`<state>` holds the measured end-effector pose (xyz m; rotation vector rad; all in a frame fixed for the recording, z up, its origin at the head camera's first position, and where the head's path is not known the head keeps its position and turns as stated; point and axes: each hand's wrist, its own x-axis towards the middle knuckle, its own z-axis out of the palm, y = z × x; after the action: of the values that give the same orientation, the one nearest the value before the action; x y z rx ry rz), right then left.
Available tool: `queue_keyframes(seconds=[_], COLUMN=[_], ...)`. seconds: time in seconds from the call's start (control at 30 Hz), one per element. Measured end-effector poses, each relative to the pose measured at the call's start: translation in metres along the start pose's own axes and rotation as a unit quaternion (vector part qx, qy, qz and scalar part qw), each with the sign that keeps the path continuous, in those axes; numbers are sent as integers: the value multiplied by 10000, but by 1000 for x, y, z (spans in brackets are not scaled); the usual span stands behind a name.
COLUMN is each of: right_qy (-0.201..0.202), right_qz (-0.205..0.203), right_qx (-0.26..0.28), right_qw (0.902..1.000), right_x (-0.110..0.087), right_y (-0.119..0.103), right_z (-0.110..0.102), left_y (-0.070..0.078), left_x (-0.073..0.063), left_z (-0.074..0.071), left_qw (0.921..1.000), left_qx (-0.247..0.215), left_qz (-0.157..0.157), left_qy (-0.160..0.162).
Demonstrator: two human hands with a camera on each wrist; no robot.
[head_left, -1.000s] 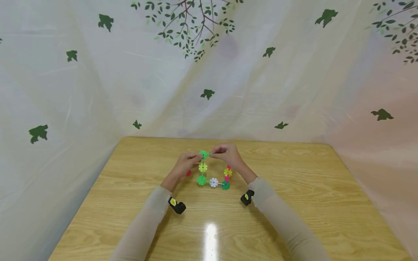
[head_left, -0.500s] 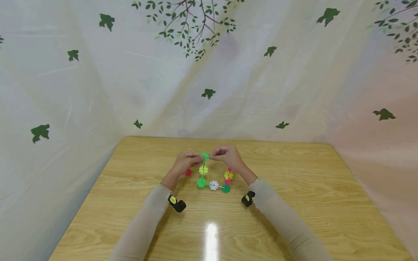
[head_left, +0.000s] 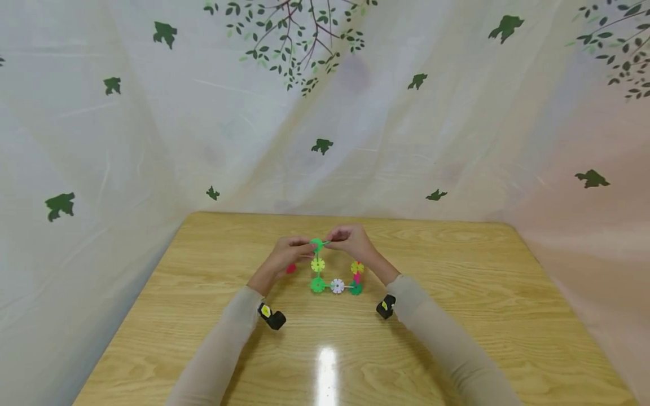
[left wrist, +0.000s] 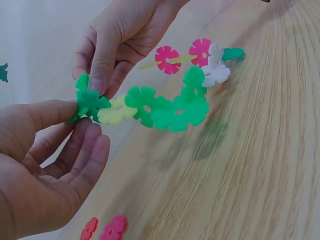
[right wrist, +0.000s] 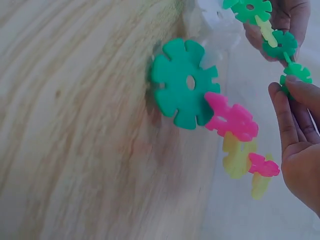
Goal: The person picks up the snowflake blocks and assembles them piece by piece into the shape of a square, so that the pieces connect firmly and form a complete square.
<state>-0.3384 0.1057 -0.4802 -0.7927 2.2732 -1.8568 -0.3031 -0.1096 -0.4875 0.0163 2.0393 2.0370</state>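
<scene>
A chain of snowflake-shaped plastic discs, linked by their slots, hangs between the two hands. My left hand (head_left: 286, 255) pinches a green disc (head_left: 317, 245) at the chain's top corner. A second green disc (right wrist: 297, 74), slotted into it, is pinched by my right hand (head_left: 354, 241) between thumb and fingers. Below run a yellow disc (head_left: 317, 265), a green disc (head_left: 317, 285), a white disc (head_left: 337, 286) and a dark green disc (right wrist: 182, 82). From there pink (right wrist: 232, 120) and yellow (right wrist: 239, 156) discs rise to a loose end beneath the right wrist.
Loose on the wooden table (head_left: 325, 332) lie a pink disc (left wrist: 114, 229) and a red disc (left wrist: 89, 229), beside the left hand. A pale curtain (head_left: 244, 141) with leaf prints stands behind the table's far edge. Each wrist wears a small black camera (head_left: 272, 317).
The lower part of the chain has swung slightly to the right. Both hands keep their pinch at nearly the same spot.
</scene>
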Motion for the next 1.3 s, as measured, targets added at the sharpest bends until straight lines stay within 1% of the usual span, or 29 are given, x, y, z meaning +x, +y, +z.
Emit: queue_keyframes(seconds=[0.27, 0.47, 0.57, 0.7, 0.77, 0.9, 1.03, 1.2, 1.3], right_qy=[-246, -520, -654, -698, -761, -1094, -1447, -1731, -1841], right_qz=[26, 240, 236, 136, 140, 183, 199, 210, 211], right_qx=[-345, -632, -958, -1487, -1609, -1551, -1594, -1597, -1669], right_qw=[9991, 9964, 9930, 9863, 9839, 9817, 9763, 9716, 9684], right_x=[5, 9, 11, 16, 18, 23, 28, 32, 33], right_y=[-7, -11, -13, -14, -14, -10, -3, 6, 8], right_z=[12, 19, 21, 24, 27, 34, 46, 61, 68], left_y=[1, 1, 2, 1, 0, -3, -7, -8, -8], left_x=[-8, -12, -14, -17, -20, -25, -28, -33, -35], left_z=[-16, -32, -41, -55, -62, -74, -82, -86, -87], left_qw=[9987, 9969, 9962, 9954, 9947, 9932, 9918, 9907, 9902], left_qx=[237, 376, 431, 464, 503, 586, 634, 722, 764], left_qz=[-31, 52, 47, 90, 141, 298, 453, 508, 553], left_qy=[-457, -694, -758, -828, -885, -962, -1017, -1036, -1033])
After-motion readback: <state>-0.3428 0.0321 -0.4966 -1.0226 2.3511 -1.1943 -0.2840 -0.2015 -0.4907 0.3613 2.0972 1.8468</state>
